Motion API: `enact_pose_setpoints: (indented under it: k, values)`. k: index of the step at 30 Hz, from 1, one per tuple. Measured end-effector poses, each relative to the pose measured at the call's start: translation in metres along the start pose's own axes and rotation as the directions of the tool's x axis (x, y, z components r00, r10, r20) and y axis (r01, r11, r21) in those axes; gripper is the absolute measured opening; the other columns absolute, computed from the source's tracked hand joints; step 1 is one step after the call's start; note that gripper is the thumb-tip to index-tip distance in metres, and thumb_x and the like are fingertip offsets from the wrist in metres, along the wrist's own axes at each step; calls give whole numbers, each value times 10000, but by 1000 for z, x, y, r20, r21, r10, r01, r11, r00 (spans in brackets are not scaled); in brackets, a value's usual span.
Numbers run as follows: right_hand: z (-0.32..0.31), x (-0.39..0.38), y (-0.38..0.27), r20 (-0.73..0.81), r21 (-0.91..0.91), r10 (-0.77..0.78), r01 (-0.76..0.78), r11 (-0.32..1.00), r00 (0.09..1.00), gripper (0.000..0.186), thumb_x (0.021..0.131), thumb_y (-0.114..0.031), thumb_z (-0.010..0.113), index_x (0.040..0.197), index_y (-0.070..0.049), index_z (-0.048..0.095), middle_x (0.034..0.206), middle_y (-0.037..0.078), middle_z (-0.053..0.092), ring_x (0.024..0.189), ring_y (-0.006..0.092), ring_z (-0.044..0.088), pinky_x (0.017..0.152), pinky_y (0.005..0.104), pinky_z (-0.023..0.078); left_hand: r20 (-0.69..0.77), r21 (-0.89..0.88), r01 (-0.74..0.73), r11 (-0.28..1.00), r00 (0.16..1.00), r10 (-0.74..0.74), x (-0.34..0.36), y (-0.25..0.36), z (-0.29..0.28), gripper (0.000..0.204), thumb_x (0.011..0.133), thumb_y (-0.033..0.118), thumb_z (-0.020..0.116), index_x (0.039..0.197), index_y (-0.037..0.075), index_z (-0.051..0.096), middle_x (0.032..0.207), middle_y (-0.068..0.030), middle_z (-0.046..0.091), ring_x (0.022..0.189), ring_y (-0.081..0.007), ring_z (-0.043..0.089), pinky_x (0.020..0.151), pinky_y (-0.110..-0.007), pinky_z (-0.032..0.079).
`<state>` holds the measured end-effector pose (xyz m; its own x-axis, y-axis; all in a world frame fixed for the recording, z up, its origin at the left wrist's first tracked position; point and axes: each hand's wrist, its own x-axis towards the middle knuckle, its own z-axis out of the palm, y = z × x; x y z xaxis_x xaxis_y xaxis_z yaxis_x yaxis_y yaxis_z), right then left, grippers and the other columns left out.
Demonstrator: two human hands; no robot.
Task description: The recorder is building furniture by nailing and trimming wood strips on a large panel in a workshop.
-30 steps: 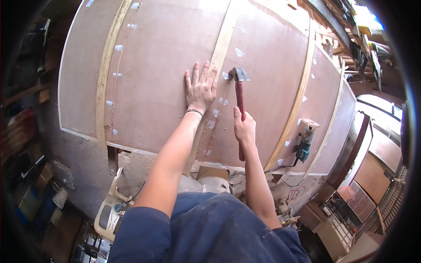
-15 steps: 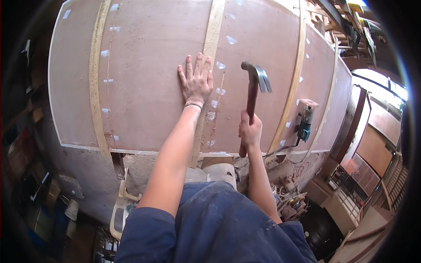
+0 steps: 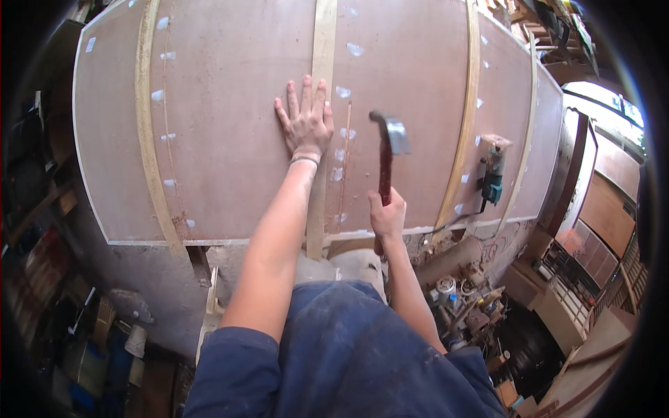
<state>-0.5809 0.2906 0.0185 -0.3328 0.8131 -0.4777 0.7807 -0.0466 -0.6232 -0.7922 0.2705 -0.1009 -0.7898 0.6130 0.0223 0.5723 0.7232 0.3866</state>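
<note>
My left hand (image 3: pixel 306 125) lies flat with fingers spread on the pinkish panel (image 3: pixel 230 83), partly over the middle pale wooden strip (image 3: pixel 323 28). My right hand (image 3: pixel 387 214) is closed round the red handle of a claw hammer (image 3: pixel 385 166). The slightly blurred hammer head (image 3: pixel 390 129) is right of a thin brown line (image 3: pixel 345 160) on the panel, flanked by small pale patches (image 3: pixel 343 92). Whether the head touches the panel I cannot tell.
A teal power tool (image 3: pixel 493 174) with a black cord sits on the panel to the right, between wooden strips (image 3: pixel 468 83). Below the panel are a white object (image 3: pixel 355 268) and cluttered containers (image 3: pixel 446 289). Boards (image 3: pixel 603 216) lean at the far right.
The hammer head, earlier beside my left hand, swung rightward, then came slightly back left. The view has shifted, so strips and tool sit differently in frame. My left hand stays on the middle strip.
</note>
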Motion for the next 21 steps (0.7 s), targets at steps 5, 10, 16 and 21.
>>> enact_pose_setpoints:
  k: [5, 10, 16, 21]
  values:
    - [2, -16, 18, -121, 172, -232, 250, 953, 965, 252, 841, -224, 632, 787, 19, 597, 588, 161, 526, 550, 308, 579, 579, 405, 469, -5, -10, -34, 999, 999, 34, -4, 7, -8, 532, 971, 336, 413, 1502, 301, 389, 1610, 10, 262, 1506, -303, 134, 1192, -565, -8]
    - [-4, 9, 53, -9, -108, 80, -81, 991, 997, 286, 826, -257, 647, 780, 18, 585, 625, 206, 578, 635, 393, 639, 615, 467, 479, 18, 9, -2, 1000, 1000, 2, -8, 5, -4, 571, 946, 419, 453, 1501, 301, 391, 1612, 20, 256, 1508, -298, 124, 1197, -559, -4]
    - [-54, 24, 54, -104, 168, 219, -199, 965, 970, 320, 927, -301, 666, 874, 7, 598, 581, 56, 579, 475, 163, 635, 427, 304, 490, 26, -5, 6, 1000, 1000, -6, -3, 10, -7, 637, 906, 520, 506, 1496, 302, 400, 1611, 19, 259, 1508, -295, 126, 1201, -560, 0]
    - [-113, 37, 100, -138, 108, 93, -78, 991, 986, 342, 957, -368, 630, 878, -37, 592, 566, 27, 564, 445, 106, 542, 416, 261, 425, 56, 11, 17, 1000, 998, -18, -4, 12, -4, 663, 908, 542, 507, 1512, 310, 364, 1618, 38, 233, 1514, -273, 97, 1205, -542, -15]
